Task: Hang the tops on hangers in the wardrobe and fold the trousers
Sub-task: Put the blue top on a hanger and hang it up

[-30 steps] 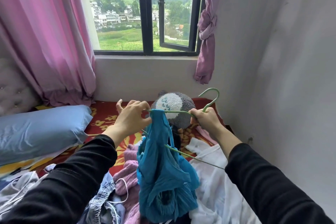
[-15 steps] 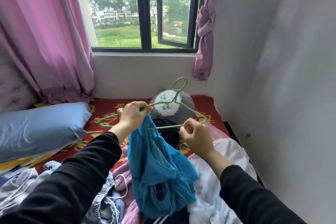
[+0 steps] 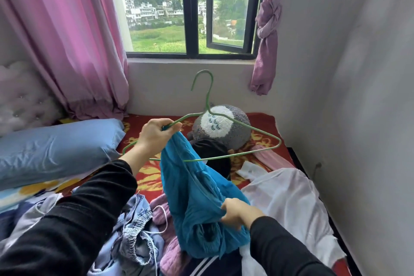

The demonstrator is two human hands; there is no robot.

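A thin green wire hanger (image 3: 244,125) stands upright over the bed, hook pointing up. My left hand (image 3: 156,135) grips its left shoulder together with the top of a teal blue top (image 3: 195,195) that hangs down from it. Lower down, my right hand (image 3: 235,213) pinches a fold of the same top near its bunched bottom. Under it lies a heap of clothes: denim trousers with a drawstring (image 3: 136,237), a pink garment (image 3: 170,260), a white garment (image 3: 289,204) and a dark garment with white stripes (image 3: 210,264).
A grey and white plush toy (image 3: 224,127) sits on the red patterned bed (image 3: 266,121) behind the hanger. A blue pillow (image 3: 56,148) lies at the left. The white wall (image 3: 358,119) closes in on the right, with a window (image 3: 190,6) and pink curtains (image 3: 67,40) ahead.
The hanger has swung from lying flat to upright, hook now up. My right hand let go of the hanger's right end and dropped to take hold of the blue top's lower part.
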